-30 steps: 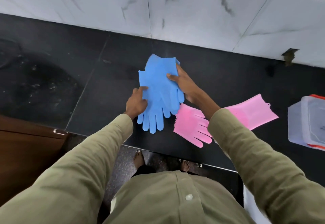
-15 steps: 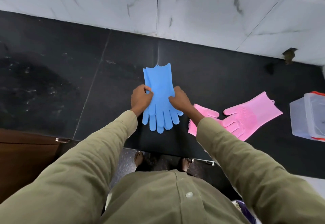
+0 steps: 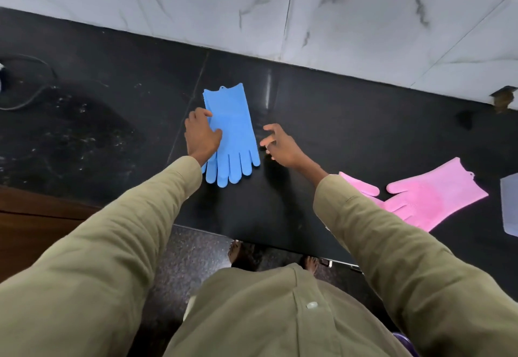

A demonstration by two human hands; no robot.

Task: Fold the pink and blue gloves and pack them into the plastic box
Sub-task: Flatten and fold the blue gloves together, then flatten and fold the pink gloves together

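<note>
Two blue gloves (image 3: pixel 234 135) lie stacked flat on the black counter, cuffs toward the wall and fingers toward me. My left hand (image 3: pixel 201 135) rests on their left edge, fingers over the glove. My right hand (image 3: pixel 281 145) hovers just right of the blue gloves, fingers spread, holding nothing. The pink gloves (image 3: pixel 431 195) lie flat at the right, partly hidden by my right sleeve. Only a corner of the plastic box (image 3: pixel 509 205) shows at the right edge of the frame.
The black stone counter (image 3: pixel 350 121) meets a white marble-tile wall at the back. A dark cable (image 3: pixel 30 98) lies at the far left. A brown wooden cabinet front sits below the counter's left part. My feet show on the floor beneath the counter's edge.
My right hand has let go of the blue gloves and moved off to their right, fingers spread. My left hand stays on the gloves' left edge. The camera has tilted left.
</note>
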